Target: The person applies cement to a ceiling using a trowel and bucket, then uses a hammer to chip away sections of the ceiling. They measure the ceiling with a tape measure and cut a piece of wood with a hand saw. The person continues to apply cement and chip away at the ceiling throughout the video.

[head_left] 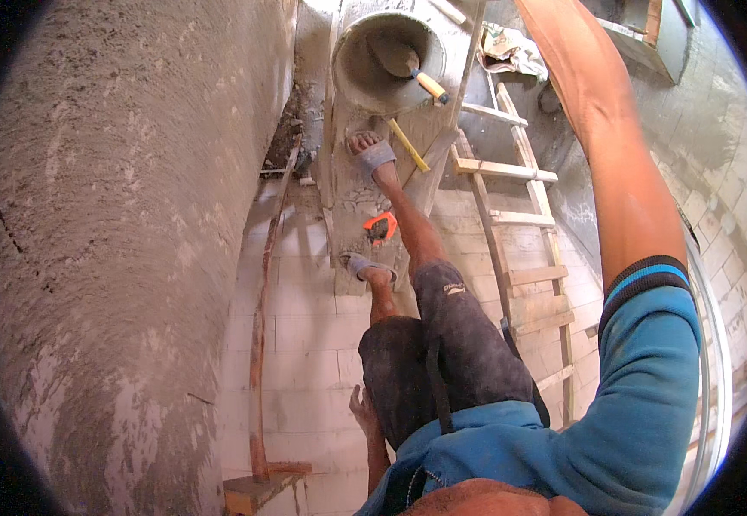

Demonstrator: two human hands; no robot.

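My left hand (363, 411) hangs beside my left thigh with its fingers loosely apart and nothing seen in them. My right arm (593, 120) stretches up past the top edge, so the right hand is out of sight. On the plank platform (336, 193) where my feet stand, a round mortar tub (349, 73) sits at the far end. A trowel (425, 83) leans in it, its yellow-orange handle over the rim. A yellow strip (408, 144) lies beside my foot. Between my feet is an orange-edged object (380, 227), its kind unclear.
A wall coated with rough grey mortar (133, 215) rises along the left. To the right of the platform stands a wooden ladder (524, 215), with a crumpled sack (511, 52) near its far end. A long wooden pole (262, 344) slants below the wall. Light blocks pave the floor (305, 344).
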